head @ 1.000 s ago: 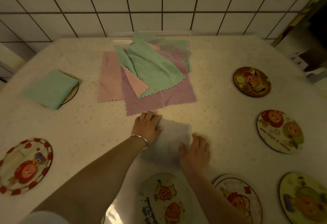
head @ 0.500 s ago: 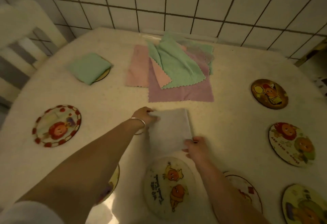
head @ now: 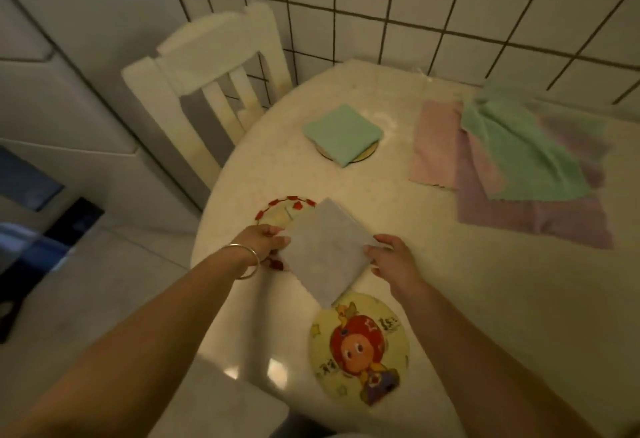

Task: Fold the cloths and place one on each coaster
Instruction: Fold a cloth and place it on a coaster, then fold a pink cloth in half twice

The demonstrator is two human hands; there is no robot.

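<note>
The left hand (head: 265,242) and right hand (head: 389,257) are each pinching a side of the folded grey cloth (head: 325,250), holding it partly over the red-rimmed coaster (head: 277,210). To place it well, I would be keeping it taut and flat, centring it on the rim before letting go. That coaster is lying near the table (head: 485,299) edge, so little room is remaining leftward; rightward toward the cloth pile (head: 512,164) it is looking open.

White table (head: 450,299) carries coasters (head: 358,347) and loose cloths (head: 512,167).
</note>
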